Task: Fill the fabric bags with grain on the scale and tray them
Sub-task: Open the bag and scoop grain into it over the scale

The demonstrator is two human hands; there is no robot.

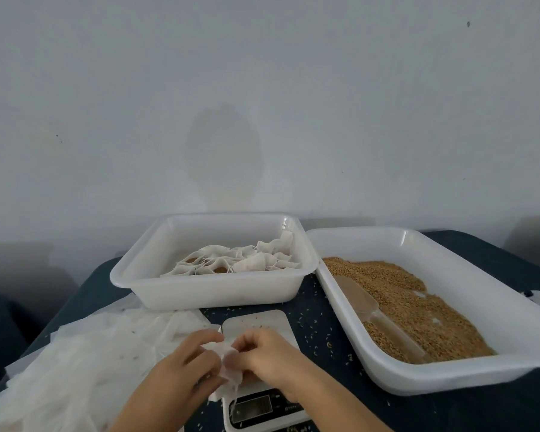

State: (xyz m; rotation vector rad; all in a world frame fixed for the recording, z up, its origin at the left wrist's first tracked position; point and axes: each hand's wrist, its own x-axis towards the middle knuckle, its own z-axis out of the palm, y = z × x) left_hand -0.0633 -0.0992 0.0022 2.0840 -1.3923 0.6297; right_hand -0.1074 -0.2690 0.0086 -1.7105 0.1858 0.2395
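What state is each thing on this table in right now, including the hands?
Left hand: pinching the fabric bag.
Right hand: pinching the same bag.
Fabric bag: limp, held above the scale.
Scale: platform bare except stray grains; reading unreadable.
Left tray: holds filled bags.
Right tray: partly covered with grain.
Scoop: lying in the grain.
Empty bags: piled flat.

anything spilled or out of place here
Yes: loose grains lie scattered on the dark table around the scale, between the two trays, and a few sit on the scale platform. Nothing looks damaged.
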